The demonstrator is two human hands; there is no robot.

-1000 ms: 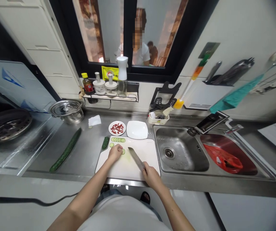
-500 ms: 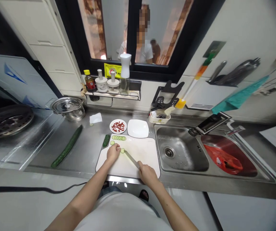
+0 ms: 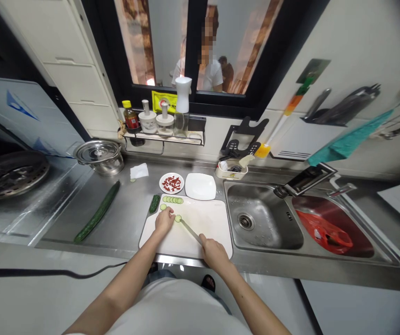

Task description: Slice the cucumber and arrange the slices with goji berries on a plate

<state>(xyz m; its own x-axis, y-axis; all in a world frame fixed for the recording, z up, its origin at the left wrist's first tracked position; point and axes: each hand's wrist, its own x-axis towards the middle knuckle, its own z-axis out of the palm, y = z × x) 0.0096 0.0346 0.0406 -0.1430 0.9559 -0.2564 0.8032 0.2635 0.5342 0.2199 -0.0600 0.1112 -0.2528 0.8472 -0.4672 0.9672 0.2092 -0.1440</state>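
My right hand (image 3: 215,252) grips a knife (image 3: 190,231) by its handle, the blade slanting up and left over the white cutting board (image 3: 217,223). At the knife's tip lies a pale cucumber slice (image 3: 178,218). My left hand (image 3: 165,221) is beside that slice with its fingers bent together; whatever they hold, if anything, is hidden. Just above the left hand is another slice (image 3: 163,207). Along the board's upper edge runs an overlapping row of cucumber slices (image 3: 172,200). A short cut piece of cucumber (image 3: 154,204) rests at the board's upper left corner.
Behind the board stand a plate of chopped red pieces (image 3: 172,190) and a white plate (image 3: 200,186). A whole cucumber (image 3: 97,214) and a lidded pot (image 3: 99,158) are on the left. To the right is a double sink (image 3: 267,244) with a red plastic bag (image 3: 325,232).
Almost nothing differs. Both hands, the knife and the slices keep their places; the whole view has shifted very slightly.
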